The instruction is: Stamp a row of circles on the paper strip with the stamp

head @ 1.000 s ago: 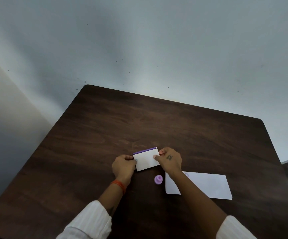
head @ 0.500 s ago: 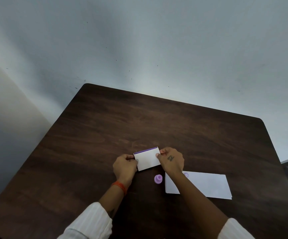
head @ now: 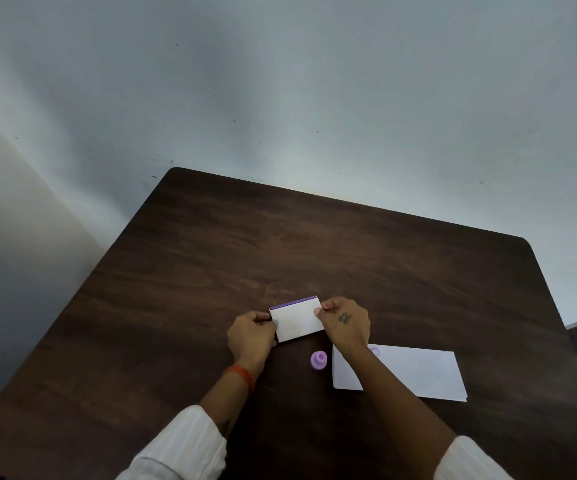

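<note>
- Left hand [head: 250,336] curled shut, pinching the left edge of a small white box [head: 297,320] between thumb and fingers; orange band [head: 242,374] on that wrist, white sleeve [head: 179,445] lower on the forearm.
- Right hand [head: 344,323] also closed, thumb and fingers gripping the box's right edge; small dark mark on the back of the hand.
- Box is flat and rectangular, white top face, purple strip along its far edge; looks like an ink pad case, can't confirm. Held between both hands low over the table [head: 211,271]; can't tell if it touches the surface or is lifted.
- Stamp [head: 319,360]: small lilac round piece with a knob, standing on the table just near-side of the box, between the two forearms. Neither hand touches it.
- Paper strip [head: 418,372]: white, lying flat on the table to the right of the stamp; its left end partly hidden under the right forearm.
- One faint purple circle mark [head: 374,351] visible at the strip's far-left corner, right beside the right wrist. Rest of visible paper is blank.
- Table is dark brown wood with rounded far corners, set against a pale grey wall [head: 314,81].
- Right sleeve [head: 470,462], white, at the bottom edge of the head view.
</note>
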